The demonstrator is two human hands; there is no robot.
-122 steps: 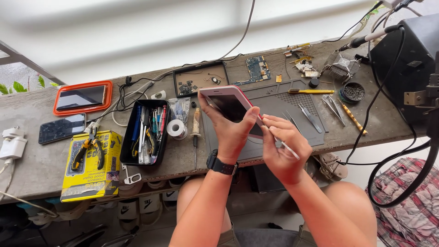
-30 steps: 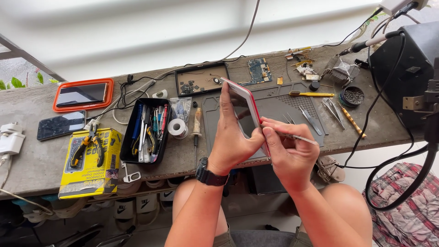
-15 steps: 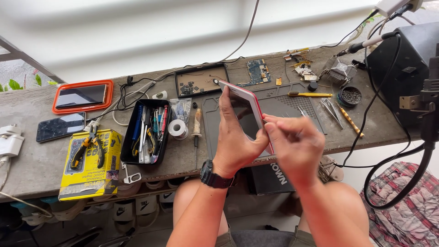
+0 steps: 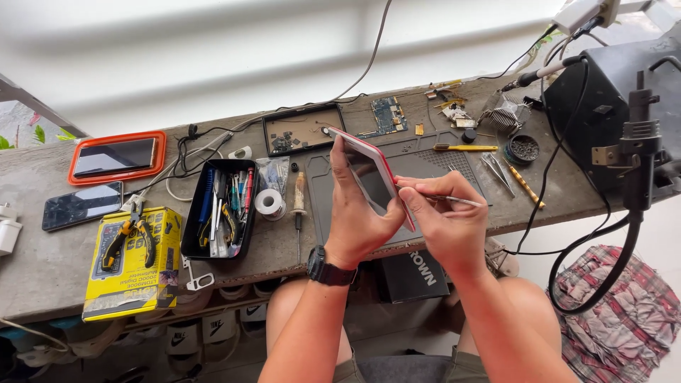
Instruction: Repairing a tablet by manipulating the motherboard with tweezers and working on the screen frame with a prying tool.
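Note:
My left hand [image 4: 358, 213] grips a smartphone with a red frame [image 4: 372, 174], held tilted on its edge above the grey work mat [image 4: 440, 162]. A black watch [image 4: 328, 269] sits on that wrist. My right hand [image 4: 443, 220] pinches a thin metal tool [image 4: 464, 201] whose tip rests against the phone's right edge, near its lower half. Both hands hover over the front of the concrete bench [image 4: 42, 269].
A black tray of screwdrivers [image 4: 216, 209], a solder roll [image 4: 269, 202], a yellow box with pliers [image 4: 131, 259], a tablet in an orange case [image 4: 117, 157], a dark phone [image 4: 81, 206], a circuit board [image 4: 386, 115], tweezers [image 4: 496, 170] and a black station with cables [image 4: 610, 106] lie about.
The phone has turned from lying face-up in my left hand to standing on edge. My right hand with the thin tool has shifted along the phone's right edge.

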